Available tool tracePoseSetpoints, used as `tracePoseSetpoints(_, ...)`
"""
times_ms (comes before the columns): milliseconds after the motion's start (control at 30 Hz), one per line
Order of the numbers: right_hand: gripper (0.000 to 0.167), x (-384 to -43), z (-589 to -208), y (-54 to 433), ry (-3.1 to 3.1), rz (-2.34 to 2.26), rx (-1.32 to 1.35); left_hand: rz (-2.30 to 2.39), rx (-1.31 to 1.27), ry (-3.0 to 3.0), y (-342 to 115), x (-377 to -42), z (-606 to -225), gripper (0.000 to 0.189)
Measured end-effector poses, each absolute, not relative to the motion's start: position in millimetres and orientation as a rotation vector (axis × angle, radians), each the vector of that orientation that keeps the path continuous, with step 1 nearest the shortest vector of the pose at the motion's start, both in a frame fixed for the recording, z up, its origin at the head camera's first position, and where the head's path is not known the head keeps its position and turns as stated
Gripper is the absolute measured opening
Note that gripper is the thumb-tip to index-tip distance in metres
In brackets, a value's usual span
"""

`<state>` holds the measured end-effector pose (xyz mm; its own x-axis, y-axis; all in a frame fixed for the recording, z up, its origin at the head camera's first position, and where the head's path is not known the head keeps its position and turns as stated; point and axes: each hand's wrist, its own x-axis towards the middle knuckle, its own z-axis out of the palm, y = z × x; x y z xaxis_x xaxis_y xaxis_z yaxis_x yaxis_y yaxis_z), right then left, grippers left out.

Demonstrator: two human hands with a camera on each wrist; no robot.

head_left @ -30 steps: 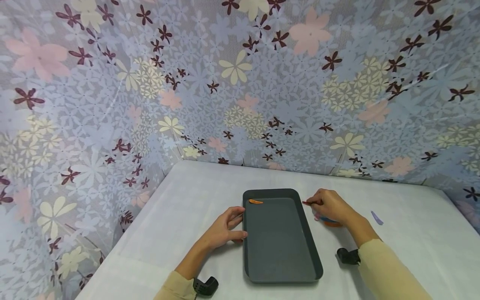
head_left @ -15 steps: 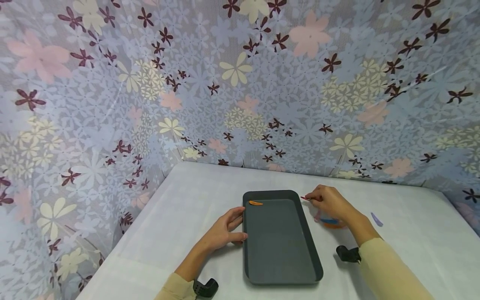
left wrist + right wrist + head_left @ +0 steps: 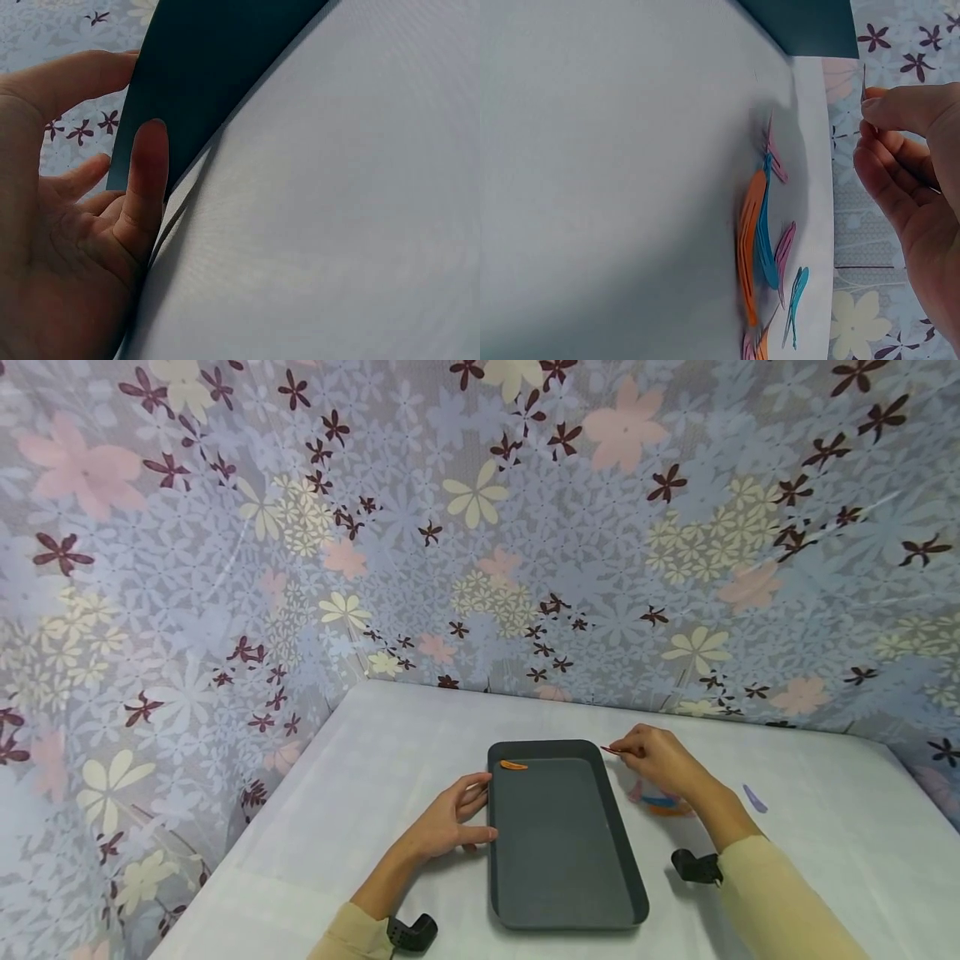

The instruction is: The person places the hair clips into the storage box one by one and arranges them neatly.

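A dark grey baking tray lies lengthwise in the middle of the head view, with one orange hair clip inside its far left corner. My left hand rests at the tray's left side, fingers and thumb spread along the wall; the left wrist view shows the fingertips against it. Past the tray's far right corner, my right hand pinches a slim red hair clip between thumb and forefinger, its pointed end outward. The hand partly covers a loose group of hair clips on the table.
In the right wrist view the group holds an orange hair clip, a blue hair clip, a pink hair clip and others. A purple hair clip lies apart at the right. Floral cloth hangs behind the white table.
My right hand has risen slightly farther from me with the red hair clip, whose tip now points more up and left. My left hand and the tray stay put.
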<state>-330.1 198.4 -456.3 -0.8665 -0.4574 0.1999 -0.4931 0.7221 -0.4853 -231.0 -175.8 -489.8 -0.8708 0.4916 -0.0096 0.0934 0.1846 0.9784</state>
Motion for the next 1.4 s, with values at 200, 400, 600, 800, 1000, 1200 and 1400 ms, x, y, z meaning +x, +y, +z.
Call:
tracePoseSetpoints(200,0.022,-330,-454,194,-2.843,0.849,0.795,1.703,0.578,2.199,-175,-232,-492,0.084)
tracePoseSetpoints(400,0.022,-328,-450,191,-2.825,0.846,0.854,1.697,0.583,2.204,-174,-231,-492,0.083)
tracePoseSetpoints(600,0.022,-326,-441,186,-2.802,0.818,0.891,1.698,0.583,2.185,-172,-231,-489,0.083)
tracePoseSetpoints(800,0.022,-325,-434,175,-2.800,0.825,0.942,1.688,0.566,2.169,-171,-226,-482,0.082)
tracePoseSetpoints(1000,0.023,-324,-432,163,-2.812,0.833,0.960,1.694,0.570,2.143,-172,-224,-479,0.082)
tracePoseSetpoints(1200,0.022,-323,-429,155,-2.839,0.804,0.970,1.684,0.561,2.176,-172,-229,-489,0.083)
tracePoseSetpoints(1400,0.022,-326,-426,144,-2.844,0.843,0.993,1.695,0.567,2.191,-173,-230,-492,0.084)
